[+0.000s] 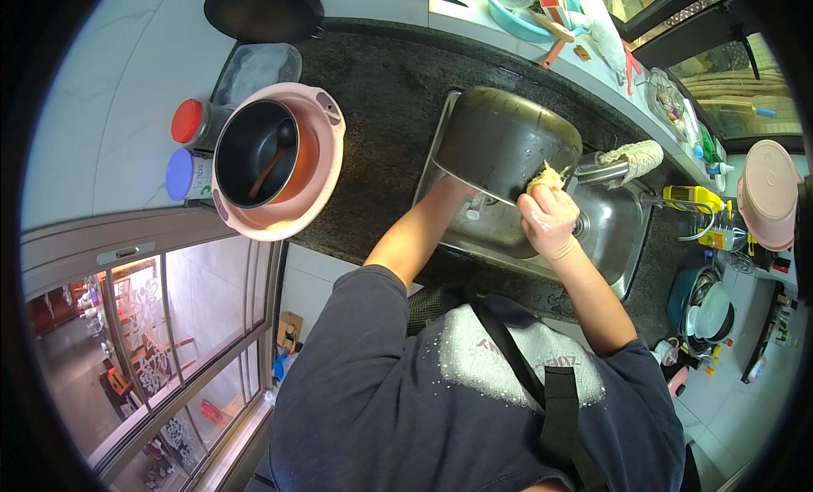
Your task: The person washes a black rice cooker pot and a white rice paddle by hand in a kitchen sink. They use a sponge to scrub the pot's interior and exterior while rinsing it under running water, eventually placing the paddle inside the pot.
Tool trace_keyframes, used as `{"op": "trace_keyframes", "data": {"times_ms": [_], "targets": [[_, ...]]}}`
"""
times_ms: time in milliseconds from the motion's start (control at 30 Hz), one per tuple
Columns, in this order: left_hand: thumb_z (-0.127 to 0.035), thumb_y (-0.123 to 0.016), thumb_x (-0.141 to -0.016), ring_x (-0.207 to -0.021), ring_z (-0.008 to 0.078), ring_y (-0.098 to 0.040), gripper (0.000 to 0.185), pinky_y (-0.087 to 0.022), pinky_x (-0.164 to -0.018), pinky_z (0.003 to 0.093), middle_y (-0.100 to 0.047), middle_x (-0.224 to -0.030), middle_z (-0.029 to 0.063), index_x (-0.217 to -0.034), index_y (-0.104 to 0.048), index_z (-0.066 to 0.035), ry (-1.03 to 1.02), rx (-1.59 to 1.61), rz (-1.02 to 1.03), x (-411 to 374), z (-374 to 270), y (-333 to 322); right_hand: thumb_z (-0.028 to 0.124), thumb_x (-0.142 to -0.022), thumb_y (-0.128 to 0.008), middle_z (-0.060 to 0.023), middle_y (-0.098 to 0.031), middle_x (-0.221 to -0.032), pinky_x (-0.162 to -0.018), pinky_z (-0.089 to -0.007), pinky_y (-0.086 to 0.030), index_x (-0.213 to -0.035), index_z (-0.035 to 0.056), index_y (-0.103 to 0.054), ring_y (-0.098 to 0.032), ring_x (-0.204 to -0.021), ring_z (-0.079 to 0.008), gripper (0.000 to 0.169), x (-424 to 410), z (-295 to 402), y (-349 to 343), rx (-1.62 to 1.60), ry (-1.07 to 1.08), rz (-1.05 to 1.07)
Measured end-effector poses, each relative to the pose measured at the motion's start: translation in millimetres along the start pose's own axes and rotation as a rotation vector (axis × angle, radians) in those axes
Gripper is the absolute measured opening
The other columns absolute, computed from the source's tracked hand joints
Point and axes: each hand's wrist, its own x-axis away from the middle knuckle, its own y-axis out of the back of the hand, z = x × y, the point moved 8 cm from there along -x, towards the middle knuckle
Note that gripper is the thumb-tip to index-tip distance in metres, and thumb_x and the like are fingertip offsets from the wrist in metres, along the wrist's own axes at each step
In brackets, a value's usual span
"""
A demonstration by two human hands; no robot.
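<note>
A large dark metal pot (505, 139) is tipped on its side above a stainless steel sink (613, 250), its outer wall wet and streaked. My left hand (458, 190) reaches in under the pot's rim and steadies it; the fingers are hidden behind the wall. Pinched in my right hand (550, 222) is a pale yellow fibrous scrubber (545, 178), pressed to the pot's outside near the rim. Whitish suds dot the back of this hand. Just beyond the pot, a cloth-wrapped faucet (603, 172) points over the basin.
A pink basin (333, 155) on the left counter holds a black pot (232, 155) with a dark ladle (279, 152). Jars with red (187, 121) and purple lids (180, 174) stand beside it. Yellow bottles (695, 198) stand right of the sink. A window ledge (533, 50) runs behind.
</note>
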Motion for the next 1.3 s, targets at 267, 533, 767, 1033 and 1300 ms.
{"op": "trace_keyframes", "data": {"times_ms": [267,533,767,1033,1300], "targets": [[-0.007,-0.061,-0.077,-0.065,0.0201,-0.057,0.013,-0.048,-0.050,0.0324,-0.059,-0.079,0.0078,-0.089,-0.056,-0.005,0.270,-0.226,-0.110,4,-21,31,0.000,-0.052,-0.056,-0.0086,-0.041,-0.061,-0.046,-0.0321,-0.038,-0.063,0.0076,-0.047,-0.046,-0.050,-0.0247,0.016,-26,-33,15,-0.055,-0.196,-0.158],[0.001,-0.050,-0.079,-0.075,0.0237,-0.062,0.036,-0.045,-0.052,0.0278,-0.056,-0.103,0.0124,-0.114,-0.048,-0.007,0.418,-0.695,-0.122,93,-23,43,-0.009,-0.061,-0.050,-0.0119,-0.039,-0.062,-0.049,-0.0293,-0.036,-0.068,0.0023,-0.040,-0.040,-0.052,-0.0274,0.016,-47,-89,-8,-0.174,-0.557,-0.342],[0.009,-0.044,-0.075,-0.066,0.0255,-0.063,0.055,-0.044,-0.045,0.0272,-0.054,-0.105,0.0197,-0.126,-0.040,-0.010,0.394,-1.102,-0.223,139,-47,61,-0.006,-0.064,-0.048,-0.0045,-0.028,-0.055,-0.047,-0.0224,-0.031,-0.066,0.0045,-0.036,-0.030,-0.050,-0.0098,0.016,-47,-98,-50,-0.396,-0.775,-0.387],[-0.017,-0.051,-0.086,-0.079,0.0201,-0.058,0.029,-0.045,-0.061,0.0294,-0.058,-0.097,0.0059,-0.111,-0.049,-0.005,0.260,-0.373,0.030,155,-107,6,-0.008,-0.062,-0.048,0.0032,-0.035,-0.060,-0.054,-0.0209,-0.030,-0.064,0.0053,-0.037,-0.036,-0.060,-0.0058,0.017,-3,-125,-78,-0.800,-0.942,-0.356],[-0.001,-0.047,-0.075,-0.052,0.0256,-0.056,0.019,-0.043,-0.043,0.0292,-0.059,-0.071,0.0228,-0.086,-0.053,0.012,0.206,-0.571,-0.166,160,-112,4,0.020,-0.077,-0.069,0.0069,-0.033,-0.059,-0.048,-0.0202,-0.026,-0.063,0.0097,-0.035,-0.030,-0.056,-0.0041,0.038,36,-101,-86,-0.933,-1.031,-0.237]]}}
